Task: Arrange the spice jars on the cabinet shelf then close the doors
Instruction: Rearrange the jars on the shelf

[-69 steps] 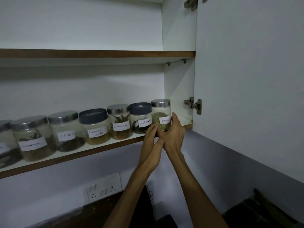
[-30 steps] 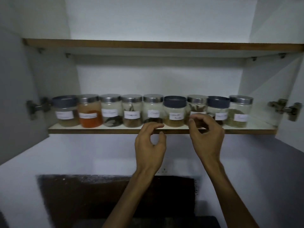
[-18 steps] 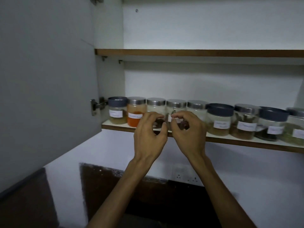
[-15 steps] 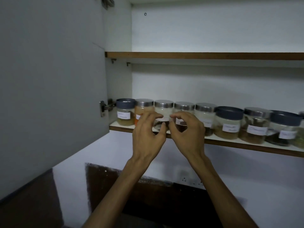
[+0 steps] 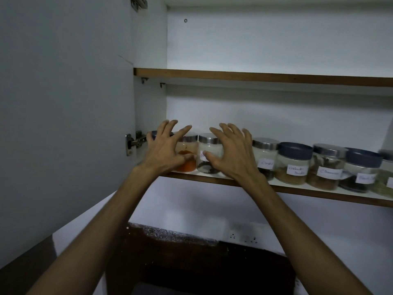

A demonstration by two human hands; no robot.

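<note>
Jars (image 5: 293, 162) stand lined up right of my hands; my left hand (image 5: 164, 149) and right hand (image 5: 230, 153), both spread wide, hold nothing. Doors (image 5: 63, 124) remain open.

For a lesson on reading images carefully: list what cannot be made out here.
Head view only:
- Dark-lidded leftmost jar: hidden behind left hand.
- Steel-lidded jar's white label: covered by right hand.
- Rightmost greenish-filled jar: cut off by frame edge.
- Dark-lidded jar's label: blurred, unreadable.
</note>
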